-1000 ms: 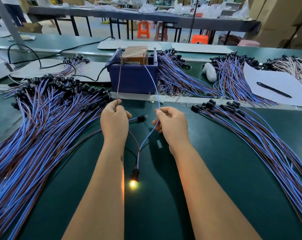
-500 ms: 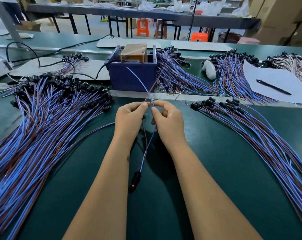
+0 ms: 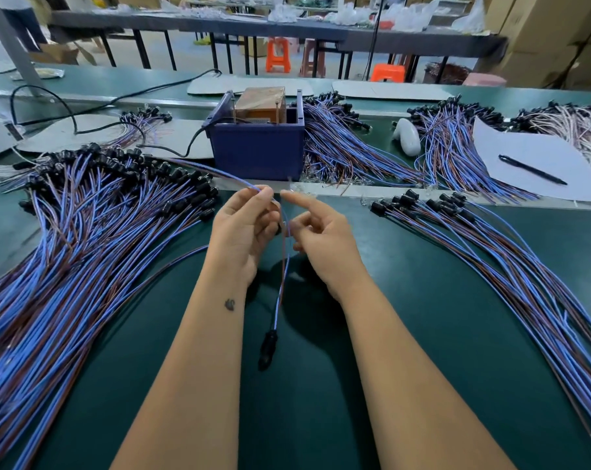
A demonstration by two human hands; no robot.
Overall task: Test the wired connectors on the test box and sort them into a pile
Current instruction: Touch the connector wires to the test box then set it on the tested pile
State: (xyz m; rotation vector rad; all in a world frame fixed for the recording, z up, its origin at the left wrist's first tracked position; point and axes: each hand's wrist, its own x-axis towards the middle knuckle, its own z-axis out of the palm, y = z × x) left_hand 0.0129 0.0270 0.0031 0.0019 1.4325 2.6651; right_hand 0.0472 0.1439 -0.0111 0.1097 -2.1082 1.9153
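From the head view, the person stands at a green worktop (image 3: 423,334) with both forearms reaching in toward the middle. The left hand (image 3: 243,228) has its fingers (image 3: 263,195) curled and pinching the two thin leads of one wired connector (image 3: 268,347) near their free ends, thumb against forefinger. From that pinch the blue and brown leads drop down between the two hands, and the black connector body hangs low, close over the worktop between the wrists; its lamp looks dark. The leads are off the test box (image 3: 258,144), the blue bin just beyond the hands, so to my eye the check is done and the piece is gathered in one hand for setting aside.

The right hand (image 3: 321,239) sits just beside the leads, forefinger stretched out toward the left fingertips, the other fingers loosely curled; whether they touch the wire I cannot tell.

A big fan of connectors, the left pile (image 3: 84,239), lies spread on the one side, and a smaller right pile (image 3: 490,252) on the other, plugs lined up toward the box, likely so each can be taken or laid down in one reach. A pen (image 3: 531,169) rests on a sheet of paper (image 3: 524,157) farther right
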